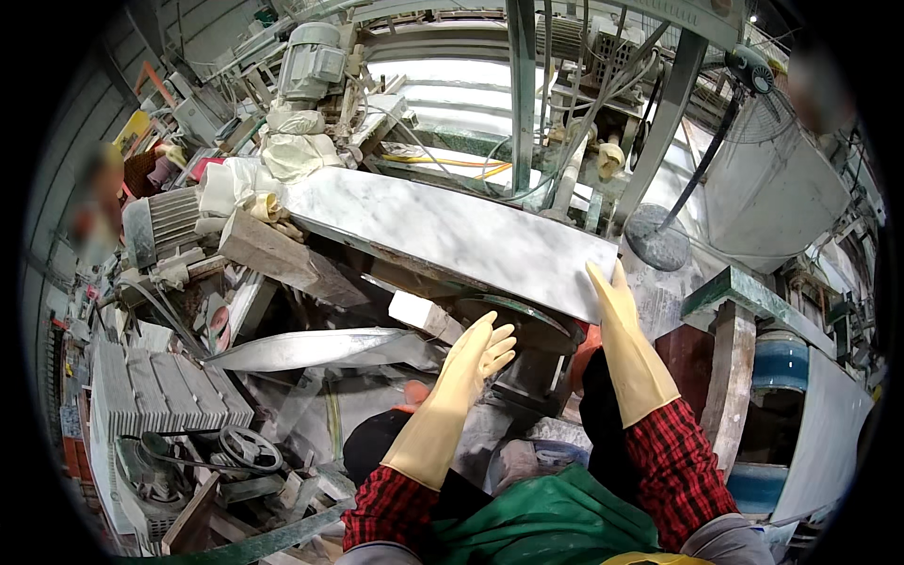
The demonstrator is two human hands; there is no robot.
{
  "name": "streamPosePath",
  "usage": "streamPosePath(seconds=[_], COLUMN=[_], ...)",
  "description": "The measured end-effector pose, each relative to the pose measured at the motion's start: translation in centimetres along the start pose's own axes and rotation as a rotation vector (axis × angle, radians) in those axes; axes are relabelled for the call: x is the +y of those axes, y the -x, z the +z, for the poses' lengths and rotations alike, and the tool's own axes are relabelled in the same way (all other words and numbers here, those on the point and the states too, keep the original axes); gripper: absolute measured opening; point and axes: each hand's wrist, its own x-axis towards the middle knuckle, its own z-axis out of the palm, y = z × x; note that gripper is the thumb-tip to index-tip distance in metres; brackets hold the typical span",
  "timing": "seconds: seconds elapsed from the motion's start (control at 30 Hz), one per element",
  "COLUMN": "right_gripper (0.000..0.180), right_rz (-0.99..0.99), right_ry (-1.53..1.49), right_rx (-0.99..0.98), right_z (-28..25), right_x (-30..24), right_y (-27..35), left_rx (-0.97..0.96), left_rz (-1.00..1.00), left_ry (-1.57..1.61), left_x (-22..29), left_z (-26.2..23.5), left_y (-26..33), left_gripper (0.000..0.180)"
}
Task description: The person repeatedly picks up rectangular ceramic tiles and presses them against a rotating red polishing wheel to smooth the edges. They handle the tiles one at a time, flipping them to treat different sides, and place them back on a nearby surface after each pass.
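A long white marble slab (452, 231) with grey veins lies across the middle, running from the far left down to the right. My right hand (617, 311), in a cream rubber glove, is at the slab's right end. Its fingers are stretched out and touch the corner, with the palm side partly hidden. My left hand (482, 348), in a matching glove, hovers below the slab's near edge with fingers extended and nothing in them. Just left of it is a pale block (426, 315). A dark curved-edged part (527, 315) shows beneath the slab.
A rough stone beam (282, 254) and a bent metal sheet (311, 348) lie left. A finned motor housing (165, 226) and a handwheel (250, 448) stand beyond and below. A steel post (523, 94) rises behind the slab; a standing fan (753, 94) and green-topped stand (753, 292) are right.
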Motion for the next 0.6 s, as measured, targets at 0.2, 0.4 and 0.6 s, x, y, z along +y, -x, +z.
streamPosePath(seconds=[0.2,0.4,0.6], right_gripper=[0.078,0.08,0.087], right_rz=[-0.101,-0.039,-0.055], right_ry=[0.076,-0.129,0.038], right_rx=[0.087,0.132,0.074], right_z=[-0.9,0.4,1.8], right_x=[0.8,-0.4,-0.7], right_y=[-0.4,1.8,3.0], left_rx=[-0.003,-0.002,-0.017], left_rz=[-0.016,-0.016,-0.034], left_ry=[-0.022,-0.038,-0.064], left_x=[-0.1,-0.1,-0.3], left_z=[0.2,0.1,0.2], left_y=[0.0,0.0,-0.1], left_gripper=[0.068,0.073,0.075])
